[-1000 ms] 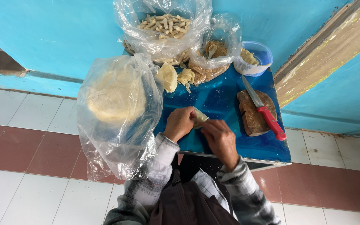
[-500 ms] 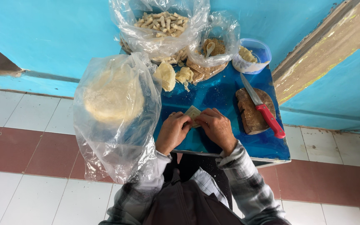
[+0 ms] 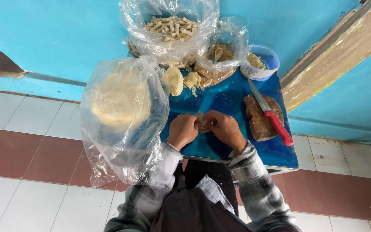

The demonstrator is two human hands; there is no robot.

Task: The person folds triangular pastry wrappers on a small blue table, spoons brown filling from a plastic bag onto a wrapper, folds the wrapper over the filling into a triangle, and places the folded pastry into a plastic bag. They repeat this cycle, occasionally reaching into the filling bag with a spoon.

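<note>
Both my hands meet over the middle of a small blue table (image 3: 232, 96). My left hand (image 3: 183, 130) and my right hand (image 3: 225, 128) pinch a small pale dough wrapper (image 3: 201, 120) between their fingers, mostly hidden by them. To the left stands a big clear plastic bag (image 3: 121, 116) with a round stack of pale dough sheets inside. Loose folded dough pieces (image 3: 173, 80) lie on the table behind my hands.
A clear bag of several rolled pale pieces (image 3: 168, 26) sits at the back, beside a bag of brown filling with a spoon (image 3: 218, 53) and a plastic tub (image 3: 260, 62). A red-handled knife (image 3: 270, 114) lies across a wooden board (image 3: 258, 118). Blue wall behind, tiled floor below.
My right hand moved up and left to join the left hand, and both now close around the dough wrapper at the table's middle.
</note>
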